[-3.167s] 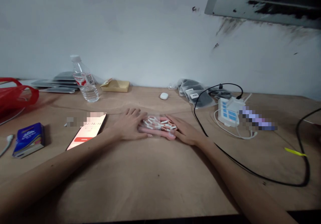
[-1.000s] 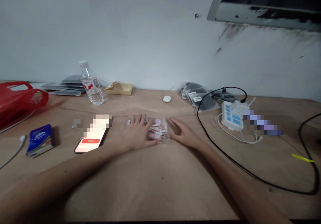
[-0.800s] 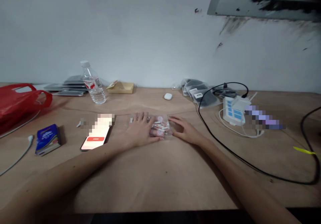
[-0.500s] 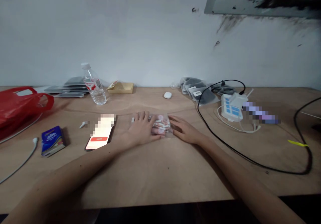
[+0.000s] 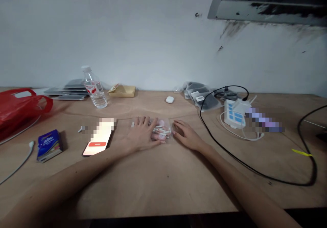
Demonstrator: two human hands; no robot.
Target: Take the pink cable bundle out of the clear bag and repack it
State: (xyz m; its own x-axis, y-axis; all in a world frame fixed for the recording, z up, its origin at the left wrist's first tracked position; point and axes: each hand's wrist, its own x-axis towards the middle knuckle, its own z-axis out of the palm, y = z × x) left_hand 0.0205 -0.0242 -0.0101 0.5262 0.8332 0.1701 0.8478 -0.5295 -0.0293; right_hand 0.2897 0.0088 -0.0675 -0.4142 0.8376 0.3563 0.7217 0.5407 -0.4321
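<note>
On the wooden table lies a clear plastic bag [image 5: 160,131] with small white and pink pieces inside, too small to name. My left hand [image 5: 141,134] rests flat across the bag's left part, fingers spread, hiding that side of it. Just right of the bag, my right hand [image 5: 187,135] lies with its fingers loosely extended and holds nothing. Its fingertips are close to the bag's right edge. A phone [image 5: 98,139] with a lit screen lies left of my left hand.
A water bottle [image 5: 95,90], a shallow cardboard box [image 5: 122,91] and a white earbud case [image 5: 170,100] stand along the back. At left are a tissue pack [image 5: 49,145] and a red plastic bag [image 5: 20,110]. A power strip [image 5: 233,114] and a looping black cable [image 5: 240,160] occupy the right.
My right hand has drawn slightly away from the bag's right edge. My left hand stays on the bag. The whole view has shifted a little.
</note>
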